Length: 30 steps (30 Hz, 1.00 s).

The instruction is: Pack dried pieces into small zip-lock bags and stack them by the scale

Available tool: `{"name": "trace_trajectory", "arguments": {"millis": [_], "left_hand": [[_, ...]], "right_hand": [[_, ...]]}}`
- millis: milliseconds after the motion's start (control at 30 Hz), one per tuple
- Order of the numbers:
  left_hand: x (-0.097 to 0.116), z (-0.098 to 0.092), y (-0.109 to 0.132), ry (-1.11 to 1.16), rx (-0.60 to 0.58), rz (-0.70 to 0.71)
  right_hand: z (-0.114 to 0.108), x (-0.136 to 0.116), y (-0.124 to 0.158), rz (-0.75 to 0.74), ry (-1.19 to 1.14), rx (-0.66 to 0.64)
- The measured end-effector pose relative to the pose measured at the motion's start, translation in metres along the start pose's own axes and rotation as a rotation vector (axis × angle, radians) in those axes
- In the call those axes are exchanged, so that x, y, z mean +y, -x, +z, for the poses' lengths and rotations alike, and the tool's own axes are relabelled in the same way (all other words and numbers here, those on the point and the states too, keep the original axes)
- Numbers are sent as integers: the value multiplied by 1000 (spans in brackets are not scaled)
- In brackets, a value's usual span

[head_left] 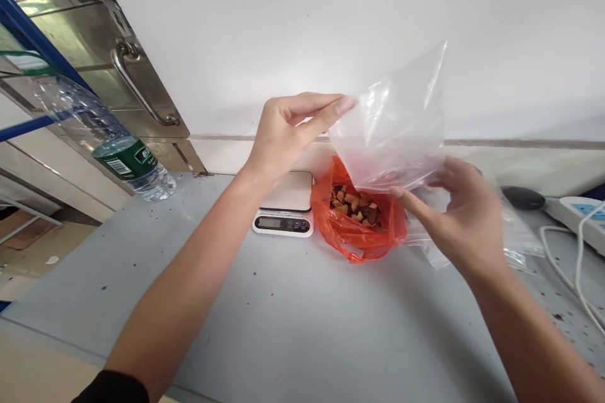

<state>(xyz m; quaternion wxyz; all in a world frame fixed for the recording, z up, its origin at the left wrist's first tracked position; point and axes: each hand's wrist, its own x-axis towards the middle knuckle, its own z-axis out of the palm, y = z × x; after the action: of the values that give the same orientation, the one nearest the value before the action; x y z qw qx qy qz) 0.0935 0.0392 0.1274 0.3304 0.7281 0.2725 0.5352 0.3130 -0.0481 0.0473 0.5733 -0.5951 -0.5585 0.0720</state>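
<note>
You have two hands up over the counter [293, 321], and between them one clear bag [397, 126], held in the air above the far middle of the counter. Your left hand [283, 132] has a closed grip on it: thumb and fingertips are pinched together on the bag's upper left corner. Your right hand [460, 214] takes the lower edge, with the thumb above, the forefinger stretched out beneath and the film between them. That grip is looser, and the other fingers are curled and half open.

Right below the clear bag sits one orange bag [359, 236], its mouth open, with a heap of brown and tan pieces [354, 204] inside, too many and too small to count. One white scale [286, 209] stands just left of it, touching or nearly so. Its display faces you.

On the far left lies one water bottle [108, 141] on its side, with a green label. Under your right hand, more clear plastic [520, 236] lies flat on the counter. You cannot tell how many sheets. Far right, there is one dark rounded object [517, 197], one white power strip [574, 211] and two white cables [564, 264] running toward you. One metal door handle [142, 91] shows at upper left.
</note>
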Motion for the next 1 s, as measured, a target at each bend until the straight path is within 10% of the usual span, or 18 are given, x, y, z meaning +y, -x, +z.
{"name": "trace_trajectory", "arguments": {"millis": [300, 500, 667, 833, 1000], "left_hand": [[-14, -54, 25, -144, -128, -246], [-25, -86, 29, -248, 23, -176], [-33, -139, 35, -189, -76, -331], [-39, -197, 47, -189, -242, -591], [-52, -232, 61, -413, -121, -832]], "right_hand": [[19, -39, -17, 176, -313, -325], [56, -59, -19, 375, -460, -567], [88, -68, -27, 376, -363, -581], [129, -85, -28, 129, -242, -448], [176, -97, 0, -516, 63, -418]]}}
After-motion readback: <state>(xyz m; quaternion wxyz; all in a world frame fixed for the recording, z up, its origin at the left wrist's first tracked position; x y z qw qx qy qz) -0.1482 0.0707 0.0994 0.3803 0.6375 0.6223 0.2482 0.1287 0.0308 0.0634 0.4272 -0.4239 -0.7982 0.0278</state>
